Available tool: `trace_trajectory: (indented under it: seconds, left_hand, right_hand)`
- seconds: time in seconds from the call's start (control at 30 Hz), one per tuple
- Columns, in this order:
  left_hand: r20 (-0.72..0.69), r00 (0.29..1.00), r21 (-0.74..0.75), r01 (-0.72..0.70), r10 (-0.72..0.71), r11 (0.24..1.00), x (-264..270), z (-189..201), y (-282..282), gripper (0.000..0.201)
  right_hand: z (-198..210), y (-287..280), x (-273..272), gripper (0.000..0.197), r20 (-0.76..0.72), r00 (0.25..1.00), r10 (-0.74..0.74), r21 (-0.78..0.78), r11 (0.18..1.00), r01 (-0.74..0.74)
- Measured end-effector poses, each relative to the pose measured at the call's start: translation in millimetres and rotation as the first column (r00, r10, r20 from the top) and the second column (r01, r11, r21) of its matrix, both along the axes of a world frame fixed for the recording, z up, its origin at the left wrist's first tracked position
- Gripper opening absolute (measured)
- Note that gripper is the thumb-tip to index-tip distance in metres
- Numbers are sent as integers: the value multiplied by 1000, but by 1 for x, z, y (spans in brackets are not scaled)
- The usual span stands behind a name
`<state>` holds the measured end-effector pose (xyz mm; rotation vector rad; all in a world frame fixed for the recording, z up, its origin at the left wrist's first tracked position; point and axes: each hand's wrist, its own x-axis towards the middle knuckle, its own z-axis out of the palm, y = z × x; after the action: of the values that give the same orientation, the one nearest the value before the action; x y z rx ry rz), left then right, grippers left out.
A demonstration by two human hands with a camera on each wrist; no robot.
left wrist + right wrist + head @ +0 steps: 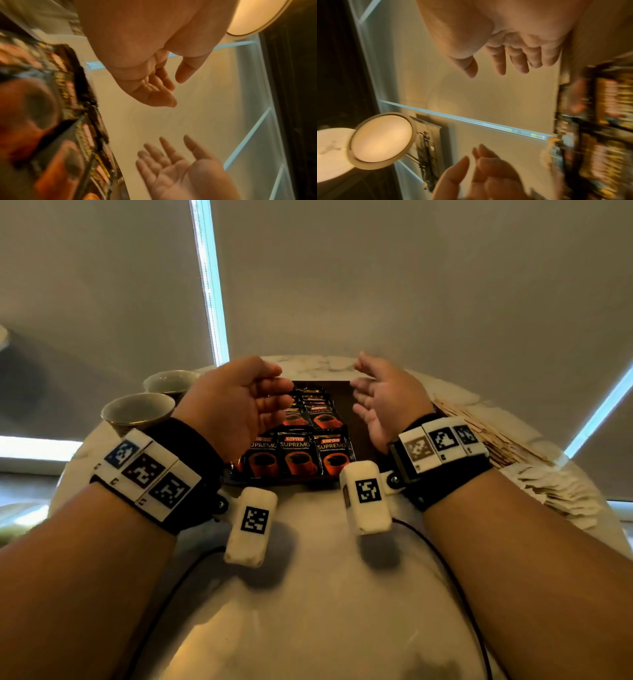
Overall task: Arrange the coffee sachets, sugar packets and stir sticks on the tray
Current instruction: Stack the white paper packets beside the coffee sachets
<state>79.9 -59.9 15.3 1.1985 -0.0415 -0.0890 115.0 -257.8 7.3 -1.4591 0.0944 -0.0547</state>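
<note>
A dark wooden tray [360, 436] lies in the middle of the round marble table, filled with rows of black-and-red coffee sachets [298, 454]. My left hand [270, 392] hovers over the tray's left side, fingers relaxed and holding nothing. My right hand [366, 386] hovers over the tray's right side, palm facing the left hand, also empty. In the left wrist view the left hand [154, 82] is open, the right hand [171, 167] is opposite it, and the sachets [51, 121] are blurred. The right wrist view shows the right hand [505, 62] with its fingers spread.
Two pale ceramic cups [138, 410] stand at the table's left edge. Wooden stir sticks [479, 436] lie fanned right of the tray, with white sugar packets [561, 494] nearer the right edge. The table's near half [308, 594] holds only cables. A round lamp [382, 140] glows.
</note>
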Motion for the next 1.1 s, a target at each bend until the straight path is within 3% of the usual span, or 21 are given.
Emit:
trace_trajectory:
  seconds: [0.17, 0.27, 0.4, 0.57, 0.63, 0.77, 0.9, 1.03, 1.1]
  left_hand:
    - [48, 991, 109, 119, -125, 987, 0, 25, -42, 14]
    - [23, 979, 119, 197, -201, 973, 2, 32, -76, 13]
    - [-53, 962, 56, 270, -267, 961, 0, 24, -121, 7]
    - [-117, 936, -17, 332, -331, 943, -8, -5, -150, 7]
    - [-132, 928, -11, 351, -350, 936, -11, -14, -151, 7]
    - [-162, 921, -21, 355, -353, 935, -14, -20, -144, 8]
    - [-170, 918, -15, 361, -358, 932, -16, -19, -141, 12]
    - [-154, 912, -9, 383, -380, 924, -18, -16, -141, 15]
    - [-151, 909, -12, 390, -388, 921, -18, -16, -141, 17]
  right_hand:
    - [36, -33, -19, 38, 91, 995, 42, -102, 994, -32]
    - [47, -76, -33, 12, 77, 995, 62, -390, 921, -27]
    - [52, -138, -56, 20, -118, 989, 86, -739, 658, -146]
    - [53, -167, -88, 23, -375, 924, 71, -893, 242, -380]
    - [50, -166, -96, 33, -439, 894, 92, -891, 86, -447]
    - [37, -162, -106, 58, -557, 824, 108, -830, -120, -545]
    - [26, -161, -106, 83, -599, 791, 125, -754, -419, -505]
    - [16, -161, -106, 108, -619, 775, 131, -682, -580, -446]
    - [12, -161, -106, 111, -600, 789, 132, -665, -630, -400]
